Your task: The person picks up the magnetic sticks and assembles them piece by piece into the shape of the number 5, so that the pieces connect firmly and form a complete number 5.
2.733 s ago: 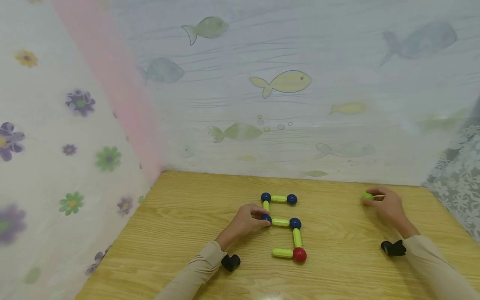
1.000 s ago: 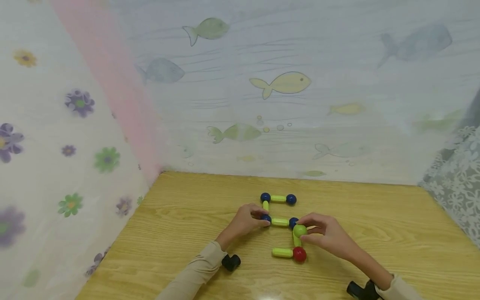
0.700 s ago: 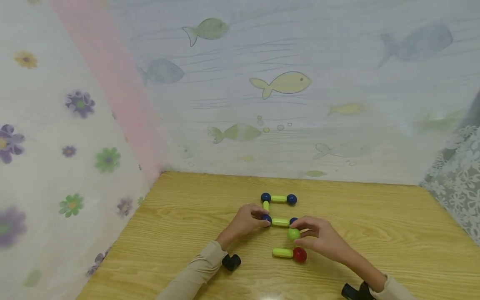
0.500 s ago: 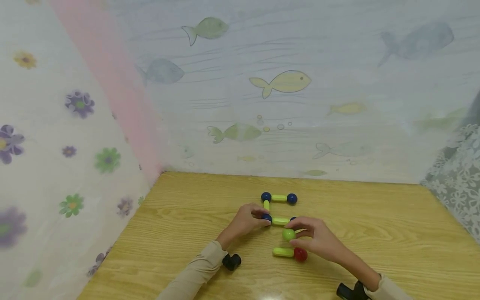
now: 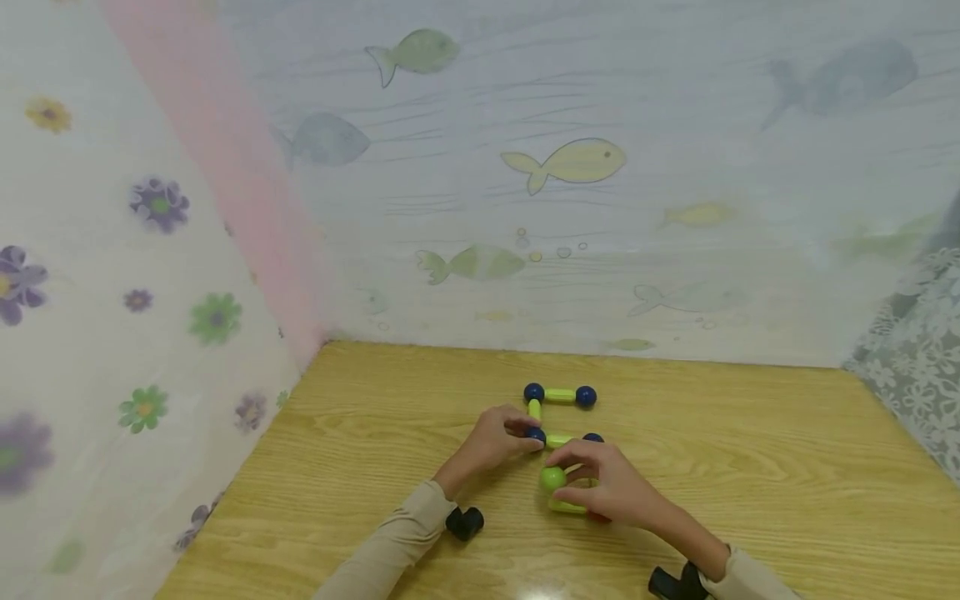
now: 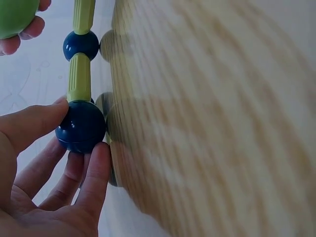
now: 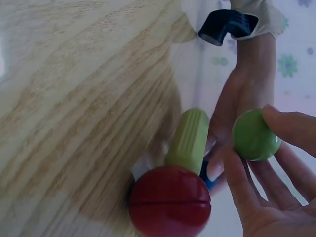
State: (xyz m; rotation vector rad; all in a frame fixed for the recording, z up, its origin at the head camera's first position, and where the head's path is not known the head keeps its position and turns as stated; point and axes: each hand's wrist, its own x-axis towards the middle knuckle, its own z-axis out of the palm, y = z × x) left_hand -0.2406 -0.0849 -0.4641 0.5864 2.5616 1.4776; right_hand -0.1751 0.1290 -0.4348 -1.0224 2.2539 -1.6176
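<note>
My left hand (image 5: pixel 495 437) holds a dark blue ball (image 6: pixel 81 127) between thumb and fingers, at the left corner of a chain of magnetic balls and yellow-green rods lying on the table. In my right hand (image 5: pixel 611 487) a green ball (image 5: pixel 552 478) is pinched, raised a little above the tabletop. It hovers near the free left end of the lowest rod (image 7: pixel 188 138). That rod joins a red ball (image 7: pixel 170 202), mostly covered by my right hand in the head view. The upright rod above the red ball is largely hidden too.
Behind the hands, two more blue balls (image 5: pixel 586 397) and a rod (image 5: pixel 560 396) form the top of the chain. The wooden table (image 5: pixel 390 383) meets a fish-patterned wall covering (image 5: pixel 465 308) at its back edge. A black wrist device (image 5: pixel 465 523) sits on each sleeve.
My right hand has carried the green ball from the far right of the table leftward, over the chain, to near the lowest rod's free end. The left hand has stayed on its blue ball.
</note>
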